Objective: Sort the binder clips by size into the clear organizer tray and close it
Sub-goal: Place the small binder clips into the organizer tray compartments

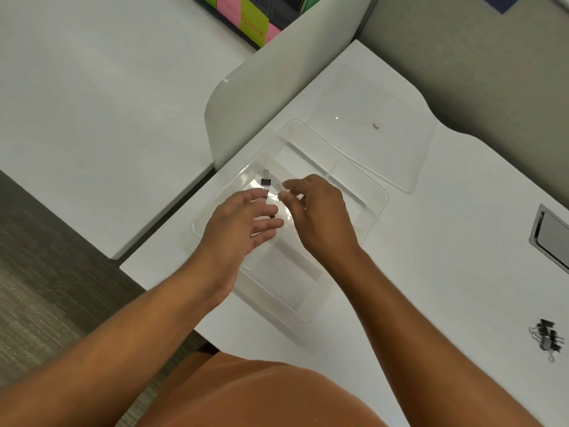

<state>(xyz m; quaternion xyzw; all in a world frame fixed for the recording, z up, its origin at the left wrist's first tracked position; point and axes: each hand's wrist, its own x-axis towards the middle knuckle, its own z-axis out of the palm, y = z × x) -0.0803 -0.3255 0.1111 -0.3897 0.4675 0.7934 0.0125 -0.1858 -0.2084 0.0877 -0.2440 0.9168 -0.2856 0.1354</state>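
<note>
left hand (pixel 243 223) fingers spread flat, touching a clip | right hand (pixel 314 211) fingers pinch small clip (pixel 279 192) over tray (pixel 374 211) | risk: it slips into wrong slot | clip pile (pixel 546 337) waits far right on bench (pixel 446 272)

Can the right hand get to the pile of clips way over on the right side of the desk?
Probably yes. The right hand is over the tray, and nothing lies between it and the pile of clips.
</note>
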